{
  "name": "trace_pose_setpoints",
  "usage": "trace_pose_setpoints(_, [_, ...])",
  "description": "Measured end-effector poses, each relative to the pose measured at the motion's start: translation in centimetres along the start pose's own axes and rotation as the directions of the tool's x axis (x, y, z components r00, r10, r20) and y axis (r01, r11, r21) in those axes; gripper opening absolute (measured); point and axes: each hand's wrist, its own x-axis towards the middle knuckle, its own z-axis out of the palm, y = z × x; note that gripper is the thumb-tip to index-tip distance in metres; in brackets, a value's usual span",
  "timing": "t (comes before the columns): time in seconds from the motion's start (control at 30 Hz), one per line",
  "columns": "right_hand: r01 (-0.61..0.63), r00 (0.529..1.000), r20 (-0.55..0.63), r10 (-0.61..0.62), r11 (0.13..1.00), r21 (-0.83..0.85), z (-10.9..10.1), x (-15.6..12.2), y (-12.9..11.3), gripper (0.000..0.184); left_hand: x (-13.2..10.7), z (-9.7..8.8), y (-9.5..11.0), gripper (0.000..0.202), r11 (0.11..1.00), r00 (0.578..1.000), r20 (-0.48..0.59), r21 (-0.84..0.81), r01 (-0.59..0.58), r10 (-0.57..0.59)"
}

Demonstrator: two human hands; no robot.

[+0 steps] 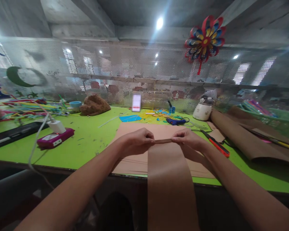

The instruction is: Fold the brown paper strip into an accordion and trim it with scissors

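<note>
A long strip of brown kraft paper (170,179) hangs over the table's near edge toward me. Its far end has a narrow folded band, pinched at both corners. My left hand (142,137) is closed on the left corner, thumb on top. At the right corner my right hand (185,138) pinches the same fold between thumb and fingers. Beneath both hands lies a stack of flat brown paper sheets (132,163). The lower end of the strip runs out of view.
The green table (86,138) holds a purple power strip (56,138) at left and a box cutter (218,146) at right. Further back are a blue glue gun (175,121), blue paper (130,118), a phone (136,102), a white jug (202,109) and rolled brown paper (245,138).
</note>
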Motion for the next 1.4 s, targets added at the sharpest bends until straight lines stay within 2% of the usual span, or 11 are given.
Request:
trace_pose_setpoints(0.13, [0.031, 0.998, 0.047, -0.030, 0.999, -0.018, -0.4, -0.1, 0.6, 0.034, -0.2, -0.3, 0.3, 0.020, 0.999, 1.000, 0.031, -0.049, -0.001, 0.002])
trace_pose_setpoints(0.37, [0.001, 1.000, 0.001, -0.001, 1.000, 0.003, 0.1, -0.2, 0.6, 0.029, -0.4, -0.5, -0.4, 0.013, 0.999, 0.999, 0.039, -0.027, -0.034, 0.035])
trace_pose_setpoints(0.47, [0.024, 0.998, -0.055, -0.014, 0.984, 0.175, 0.0, -0.1, 0.8, 0.028, -0.7, -0.6, -0.3, 0.011, 0.991, 0.999, 0.023, -0.124, -0.043, 0.046])
trace_pose_setpoints(0.57, [0.086, 0.989, -0.149, -0.017, 0.878, 0.471, -0.1, 0.0, 1.1, 0.030, -1.1, -0.7, 0.4, 0.013, 0.944, 0.999, -0.006, -0.326, -0.041, 0.041])
trace_pose_setpoints(0.67, [0.041, 0.999, -0.047, -0.016, 0.790, 0.612, 0.6, -0.2, 0.7, 0.049, -1.4, -0.2, 1.4, 0.017, 0.865, 0.998, 0.028, -0.502, -0.032, 0.053])
trace_pose_setpoints(0.73, [-0.021, 0.994, 0.099, -0.047, 0.804, 0.595, 1.4, -0.5, 0.1, 0.056, -1.4, 0.5, 1.9, 0.019, 0.775, 0.994, 0.089, -0.632, 0.007, 0.063])
trace_pose_setpoints(0.8, [-0.016, 0.974, 0.199, -0.113, 0.833, 0.552, 2.2, -0.7, -0.6, 0.044, -1.3, 1.5, 2.3, 0.020, 0.665, 0.991, 0.124, -0.745, 0.056, 0.055])
trace_pose_setpoints(0.97, [0.197, 0.938, 0.184, -0.295, 0.887, 0.417, 2.3, -0.9, -1.2, 0.015, -1.0, 3.5, 2.8, 0.017, 0.459, 0.981, 0.165, -0.883, 0.100, 0.106])
trace_pose_setpoints(1.17, [0.237, 0.887, 0.295, -0.356, 0.898, 0.371, 1.7, -1.2, -1.8, 0.035, -0.9, 4.0, 3.2, 0.017, 0.424, 0.971, 0.187, -0.899, 0.108, 0.148])
trace_pose_setpoints(1.27, [0.257, 0.862, 0.335, -0.380, 0.898, 0.357, 1.7, -1.3, -2.4, 0.028, -0.7, 4.0, 3.0, 0.021, 0.440, 0.970, 0.201, -0.890, 0.121, 0.139])
trace_pose_setpoints(1.4, [0.255, 0.883, 0.276, -0.380, 0.882, 0.397, 1.8, -1.3, -2.3, 0.020, -0.8, 4.1, 3.1, 0.023, 0.473, 0.964, 0.222, -0.872, 0.128, 0.147])
